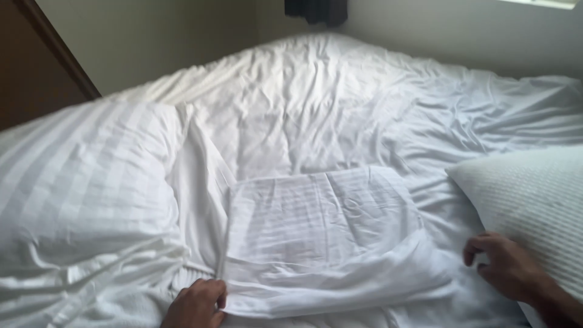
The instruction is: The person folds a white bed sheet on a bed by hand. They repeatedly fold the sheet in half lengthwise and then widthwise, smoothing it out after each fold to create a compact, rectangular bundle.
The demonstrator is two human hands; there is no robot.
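Pinching the near-left corner of a folded white pillowcase (322, 234) with the left hand (195, 305), thumb and fingers closing on the fabric edge at the bottom of the view. Hovering the right hand (507, 267) off to the far side of that same cloth, fingers loosely curled and slightly spread, fingertips just touching or nearly touching the rumpled bedding (cannot tell which), gripping nothing visible. Lying flat between the two hands and just ahead of them: the pillowcase, faintly striped, creased down the middle, its near edge bunching into folds running from the left hand toward the right. Resting directly beside the right hand, on its outer side and partly behind it: a white textured pillow (534, 200), wrist and forearm overlapping its lower edge. Sitting ahead of and outward from the left hand: a plump striped white pillow (85, 176), well apart from the fingers. Spreading under everything and reaching far beyond both hands: a wrinkled white duvet (340, 103), rising to a peak at the far corner. Showing beyond the left-hand pillow: a dark wooden panel (36, 67) against a pale wall (152, 36).
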